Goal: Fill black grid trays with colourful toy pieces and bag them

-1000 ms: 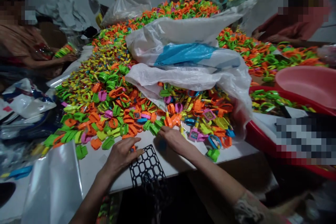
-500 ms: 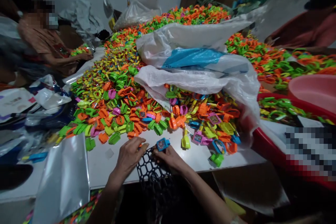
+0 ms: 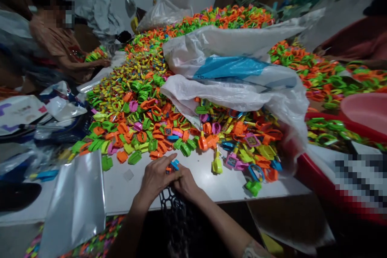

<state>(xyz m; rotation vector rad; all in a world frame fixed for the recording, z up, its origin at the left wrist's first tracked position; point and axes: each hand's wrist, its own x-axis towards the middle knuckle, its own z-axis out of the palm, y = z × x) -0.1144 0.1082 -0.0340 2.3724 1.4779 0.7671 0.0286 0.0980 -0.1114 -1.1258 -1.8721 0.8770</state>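
Note:
My left hand [image 3: 155, 178] and my right hand [image 3: 188, 185] meet at the table's front edge, fingers closed together. Between them a small blue plastic toy watch [image 3: 174, 164] is pinched, mostly covered by the fingers. A bit of orange shows beside it. Beneath the hands a black plastic mesh [image 3: 169, 200] hangs down over the edge; whether the fingers grip it too is hidden. Just beyond lies a heap of orange, green, pink and yellow toy watches [image 3: 186, 147], some with square picture faces.
White plastic sacking [image 3: 236, 92] lies across the heap. Clear plastic bags [image 3: 75, 197] sit at the left edge of the white tabletop [image 3: 121, 193]. A red tub [image 3: 314, 173] stands at right. At the far left a co-worker [image 3: 57, 44] holds a bunch of coloured pieces.
My hands have drawn together. The blue toy watch has moved left and down, from my right fingers to between both hands. The view has swung slightly left.

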